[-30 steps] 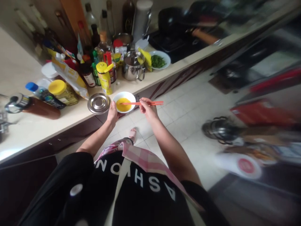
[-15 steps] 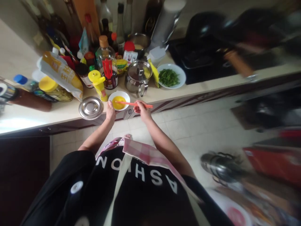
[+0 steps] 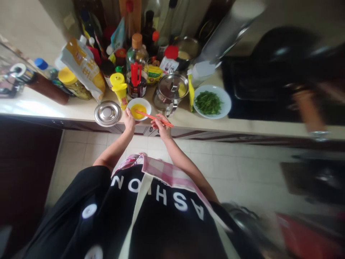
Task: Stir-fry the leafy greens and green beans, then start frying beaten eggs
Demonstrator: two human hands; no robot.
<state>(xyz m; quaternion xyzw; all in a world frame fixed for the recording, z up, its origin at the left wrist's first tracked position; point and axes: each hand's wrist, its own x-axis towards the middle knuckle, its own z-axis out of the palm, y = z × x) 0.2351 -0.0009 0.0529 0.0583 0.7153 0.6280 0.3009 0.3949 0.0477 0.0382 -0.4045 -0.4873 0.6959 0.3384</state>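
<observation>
My left hand (image 3: 129, 120) grips the left rim of a small white bowl (image 3: 148, 104) at the counter's front edge. Inside lies a yellow liquid that looks like beaten egg (image 3: 134, 114). With its fingers closed, my right hand (image 3: 162, 126) holds orange chopsticks (image 3: 155, 117), their tips dipped in the yellow liquid. A round steel lid (image 3: 107, 113) lies left of the bowl, and a yellow-capped shaker (image 3: 120, 90) stands just behind it. To the right is a lidded steel pot (image 3: 167, 91), then a white plate of chopped greens (image 3: 208, 102).
Bottles, jars and bags crowd the back of the counter, among them a large glass bottle (image 3: 137, 54) and a white-and-yellow bag (image 3: 83, 70). On the right, a black stove (image 3: 250, 104) carries a dark wok, and a wooden handle (image 3: 307, 108) juts over the front edge.
The view has turned, so the counter's right side sits lower and its things appear farther right. Both hands keep their holds; the chopsticks now slant more steeply in the bowl.
</observation>
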